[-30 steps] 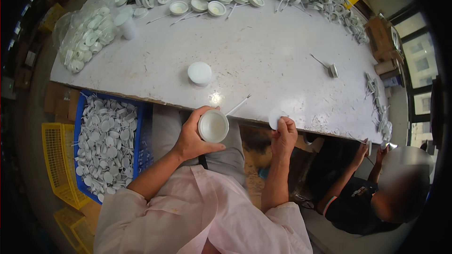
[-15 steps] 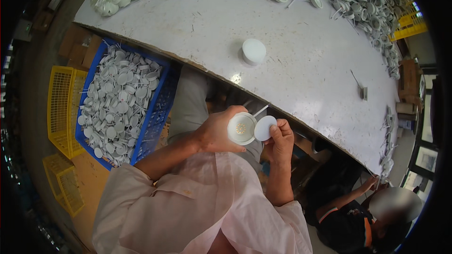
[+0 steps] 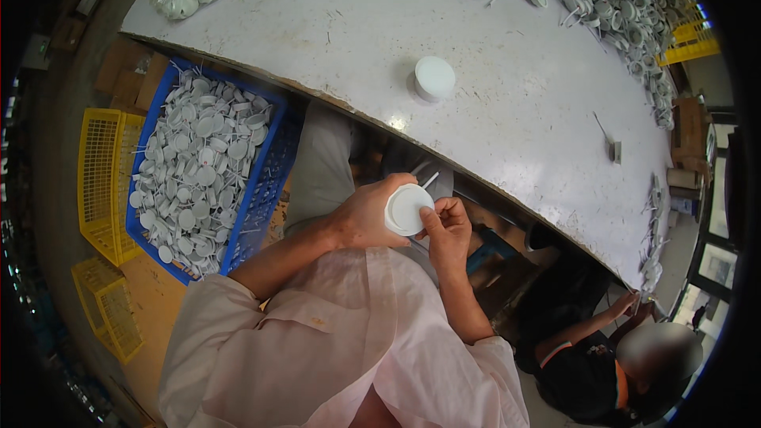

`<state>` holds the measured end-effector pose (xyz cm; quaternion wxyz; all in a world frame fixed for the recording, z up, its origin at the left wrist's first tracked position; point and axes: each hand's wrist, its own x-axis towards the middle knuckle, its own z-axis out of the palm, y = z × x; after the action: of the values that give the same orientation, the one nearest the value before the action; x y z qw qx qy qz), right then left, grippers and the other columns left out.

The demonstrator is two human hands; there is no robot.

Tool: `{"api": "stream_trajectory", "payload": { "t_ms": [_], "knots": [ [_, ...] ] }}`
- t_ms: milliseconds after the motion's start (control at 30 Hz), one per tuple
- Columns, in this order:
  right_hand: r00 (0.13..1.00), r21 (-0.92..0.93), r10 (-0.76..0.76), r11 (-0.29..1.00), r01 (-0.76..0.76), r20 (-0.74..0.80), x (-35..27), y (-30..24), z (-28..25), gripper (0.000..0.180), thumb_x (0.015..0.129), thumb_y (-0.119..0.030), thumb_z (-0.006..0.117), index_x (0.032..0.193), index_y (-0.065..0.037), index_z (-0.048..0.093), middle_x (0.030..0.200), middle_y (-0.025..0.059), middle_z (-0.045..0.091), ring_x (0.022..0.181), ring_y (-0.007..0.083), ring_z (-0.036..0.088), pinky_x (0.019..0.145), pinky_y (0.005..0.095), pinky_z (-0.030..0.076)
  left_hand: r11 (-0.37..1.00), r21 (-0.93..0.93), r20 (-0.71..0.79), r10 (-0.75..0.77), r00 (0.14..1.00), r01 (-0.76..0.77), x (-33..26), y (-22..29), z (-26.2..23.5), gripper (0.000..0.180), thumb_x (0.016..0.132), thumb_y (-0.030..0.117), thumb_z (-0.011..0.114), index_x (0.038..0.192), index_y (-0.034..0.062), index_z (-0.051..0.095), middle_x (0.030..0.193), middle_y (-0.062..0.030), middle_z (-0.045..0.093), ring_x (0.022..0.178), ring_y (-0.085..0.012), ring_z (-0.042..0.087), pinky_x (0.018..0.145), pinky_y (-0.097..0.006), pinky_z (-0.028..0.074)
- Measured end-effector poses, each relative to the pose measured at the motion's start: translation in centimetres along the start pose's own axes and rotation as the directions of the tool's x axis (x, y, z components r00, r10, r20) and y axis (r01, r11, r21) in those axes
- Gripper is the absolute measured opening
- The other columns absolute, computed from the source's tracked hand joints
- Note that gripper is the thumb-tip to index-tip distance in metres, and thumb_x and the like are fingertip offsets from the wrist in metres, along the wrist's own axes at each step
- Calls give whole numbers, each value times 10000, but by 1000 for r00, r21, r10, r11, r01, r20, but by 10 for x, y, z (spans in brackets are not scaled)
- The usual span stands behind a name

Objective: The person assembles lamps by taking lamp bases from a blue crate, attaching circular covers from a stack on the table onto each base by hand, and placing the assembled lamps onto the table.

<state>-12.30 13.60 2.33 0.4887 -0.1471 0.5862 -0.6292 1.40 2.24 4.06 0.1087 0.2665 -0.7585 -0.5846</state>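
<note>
My left hand (image 3: pixel 369 214) is wrapped round a small white round lamp housing (image 3: pixel 389 222), held in front of my lap near the table edge. A short white cable (image 3: pixel 430 180) sticks out past its far side. A flat white disc cover (image 3: pixel 407 208) lies over the housing's mouth and hides the inside. At the disc's right edge my right hand (image 3: pixel 449 234) is closed, its thumb on the disc and its other fingers curled. Whether the disc sits fully inside the rim I cannot tell.
On the white table (image 3: pixel 349 55) stand stacked white round pieces (image 3: pixel 435 79). Many white lamp parts (image 3: pixel 618 8) lie heaped at the far right. A blue crate (image 3: pixel 279 123) full of similar lamps is left, beside yellow baskets (image 3: pixel 101 190). Another person (image 3: pixel 587 364) works at the lower right.
My right hand has moved left, bringing the disc from beside the housing to over its mouth. The ring of small yellowish dots inside the housing is now covered.
</note>
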Motion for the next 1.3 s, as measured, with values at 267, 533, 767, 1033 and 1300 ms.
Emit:
{"api": "stream_trajectory", "payload": {
  "t_ms": [267,533,767,1033,1300],
  "knots": [
    [1000,-66,3,998,-5,-27,9,7,6,162,806,-9,661,855,-43,511,717,11,555,561,52,526,468,187,434,998,-57,-12,-27,1000,27,0,-8,-2,928,513,148,868,1289,53,369,1205,-155,553,1064,-302,582,916,-379,467],
    [1000,-59,-3,998,3,-3,9,7,10,185,806,-19,665,841,-51,486,734,12,545,563,49,524,468,181,440,978,-210,18,-13,1000,16,-1,-22,0,556,854,251,622,1284,22,355,1200,-186,554,1056,-288,584,887,-375,464],
    [1000,-67,9,998,-9,2,11,9,8,204,800,-14,669,839,-55,473,758,15,544,577,51,535,459,182,442,980,-195,-26,38,999,-42,0,-29,5,399,935,175,490,1273,10,356,1269,-190,519,1075,-280,577,896,-373,459],
    [999,-56,47,997,-46,18,11,9,9,208,806,-24,669,827,-68,466,751,8,551,583,49,539,461,175,436,984,-179,-30,17,999,-22,-1,-31,7,373,937,153,475,1267,13,368,1276,-182,518,1071,-271,579,890,-370,463],
    [991,-25,104,994,-102,80,17,14,4,211,828,-42,655,798,-85,451,728,19,576,575,45,539,459,172,431,987,-148,-62,54,997,-63,1,-28,10,356,925,137,485,1251,20,402,1076,-165,589,976,-259,607,829,-368,481]
  ]
}}
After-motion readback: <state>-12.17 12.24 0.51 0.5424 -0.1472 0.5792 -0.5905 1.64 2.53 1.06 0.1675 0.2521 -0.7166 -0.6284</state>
